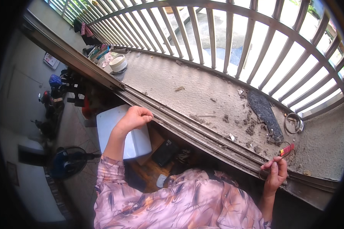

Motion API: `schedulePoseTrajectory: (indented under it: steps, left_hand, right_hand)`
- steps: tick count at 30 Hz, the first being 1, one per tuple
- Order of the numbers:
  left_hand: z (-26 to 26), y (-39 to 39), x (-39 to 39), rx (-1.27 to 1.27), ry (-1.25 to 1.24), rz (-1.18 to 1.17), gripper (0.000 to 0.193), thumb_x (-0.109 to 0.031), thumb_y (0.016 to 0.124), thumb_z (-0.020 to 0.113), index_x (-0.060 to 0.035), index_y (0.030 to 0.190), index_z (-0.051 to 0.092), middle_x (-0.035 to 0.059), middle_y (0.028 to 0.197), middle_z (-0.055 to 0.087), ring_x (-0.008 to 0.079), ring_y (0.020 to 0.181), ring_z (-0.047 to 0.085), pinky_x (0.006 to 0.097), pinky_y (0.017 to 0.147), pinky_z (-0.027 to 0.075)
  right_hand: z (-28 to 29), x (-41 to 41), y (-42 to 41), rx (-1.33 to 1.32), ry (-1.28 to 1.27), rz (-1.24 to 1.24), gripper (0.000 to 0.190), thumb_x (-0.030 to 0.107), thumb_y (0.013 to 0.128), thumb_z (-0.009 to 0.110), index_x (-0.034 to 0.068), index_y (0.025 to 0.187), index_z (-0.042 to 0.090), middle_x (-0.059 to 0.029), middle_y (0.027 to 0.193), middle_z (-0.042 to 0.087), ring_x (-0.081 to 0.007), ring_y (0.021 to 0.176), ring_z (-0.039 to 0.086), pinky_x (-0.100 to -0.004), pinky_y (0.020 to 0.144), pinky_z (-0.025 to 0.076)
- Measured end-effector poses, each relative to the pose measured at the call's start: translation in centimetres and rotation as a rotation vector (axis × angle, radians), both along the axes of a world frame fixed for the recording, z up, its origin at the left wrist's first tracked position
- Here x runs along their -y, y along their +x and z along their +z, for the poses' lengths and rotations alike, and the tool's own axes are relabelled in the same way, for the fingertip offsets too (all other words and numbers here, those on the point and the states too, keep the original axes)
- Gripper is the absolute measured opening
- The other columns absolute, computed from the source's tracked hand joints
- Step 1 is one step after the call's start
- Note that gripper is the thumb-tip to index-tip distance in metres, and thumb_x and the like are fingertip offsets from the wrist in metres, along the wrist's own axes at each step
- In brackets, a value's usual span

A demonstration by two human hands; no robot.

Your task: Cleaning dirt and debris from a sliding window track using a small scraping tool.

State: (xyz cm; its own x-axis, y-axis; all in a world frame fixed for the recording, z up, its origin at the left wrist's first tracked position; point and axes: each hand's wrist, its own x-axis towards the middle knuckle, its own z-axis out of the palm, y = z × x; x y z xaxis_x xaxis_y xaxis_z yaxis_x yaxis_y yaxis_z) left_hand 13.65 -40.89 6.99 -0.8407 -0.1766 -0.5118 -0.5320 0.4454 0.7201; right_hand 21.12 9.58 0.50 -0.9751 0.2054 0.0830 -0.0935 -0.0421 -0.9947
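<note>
My left hand (135, 118) is at the inner edge of the window's metal sliding track (189, 130), above a white plastic box-like object (109, 128). Its fingers are curled in, and nothing shows between them. On the right, my right hand (276, 173) is over the same track, with thumb and fingers pinched on a thin, dark, curved wire (289, 146). The wire bends from below the fingers up onto the ledge. Just beyond the fingertips lies a small red object with a yellow band (287, 149). Dirt and debris line the track.
Bars of a metal grille (192, 34) edge the dusty concrete ledge (166, 77). On it lie a dark grey fibrous pad (263, 114), a ring-shaped roll (285, 123), crumbled dirt and a round white container (118, 63). Indoors are a black case (164, 152) and a fan (66, 163).
</note>
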Motion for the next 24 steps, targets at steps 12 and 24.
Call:
schedulePoseTrajectory:
  steps: [12, 24]
  left_hand:
    - [1.0, 1.1, -9.0, 0.040, 0.010, -0.253, 0.009, -0.006, 0.088, 0.068, 0.0020, 0.090, 0.071, 0.0031, 0.064, 0.064, 0.0070, 0.056, 0.059, 0.0259, 0.049, 0.047]
    - [0.2, 0.4, -18.9, -0.076, -0.042, -0.726, 0.013, -0.012, 0.086, 0.069, -0.0003, 0.090, 0.071, 0.0164, 0.073, 0.069, 0.0252, 0.066, 0.069, 0.0347, 0.064, 0.053]
  right_hand:
    - [0.5, 0.0, -0.2, 0.013, -0.018, 0.076, 0.015, 0.004, 0.102, 0.051, -0.003, 0.115, 0.055, -0.0086, 0.085, 0.062, -0.0153, 0.075, 0.063, -0.0299, 0.072, 0.056]
    - [0.3, -0.3, 0.1, -0.092, -0.034, 0.134, 0.018, 0.000, 0.102, 0.051, -0.005, 0.118, 0.055, -0.0098, 0.089, 0.064, -0.0155, 0.080, 0.064, -0.0299, 0.075, 0.055]
